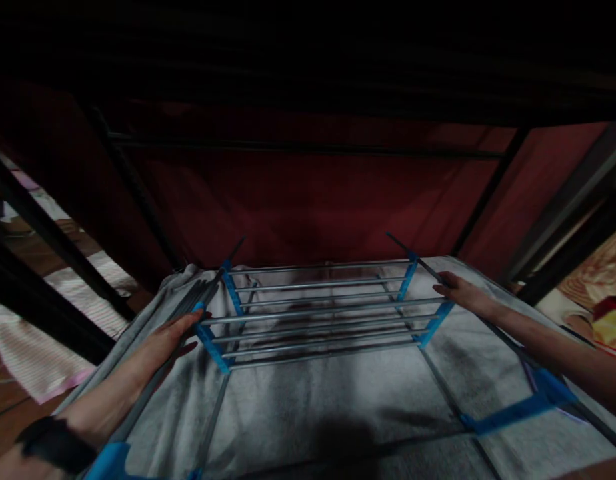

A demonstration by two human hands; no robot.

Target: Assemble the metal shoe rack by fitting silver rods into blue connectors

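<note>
item: wardrobe frame (138, 190) — black metal poles with a dark red fabric back, enclosing everything else; the upper part is lost in shadow.

item: grey cloth shelf (308, 407) — a soft sheet stretched over poles inside the wardrobe frame, sagging a little; likely to give under load.

item: rack (318, 313) — rows of thin silver tubes held between blue plastic end brackets, lying flat on the grey cloth shelf toward the back of the wardrobe frame. judged light and stiff along the tubes, though push-fit joints at the brackets may rack or pull apart if twisted. the smooth tubes look slippery; the blue brackets at either end seem the surest hold, one hand per side, lifted level.

item: left hand (171, 340) — at the left end of the rack, fingers extended and laid flat against the side pole and bracket, not closed around anything. a dark band sits on the wrist.

item: right hand (458, 291) — at the right end of the rack, fingers resting on the side pole; whether they wrap it cannot be told.
</note>
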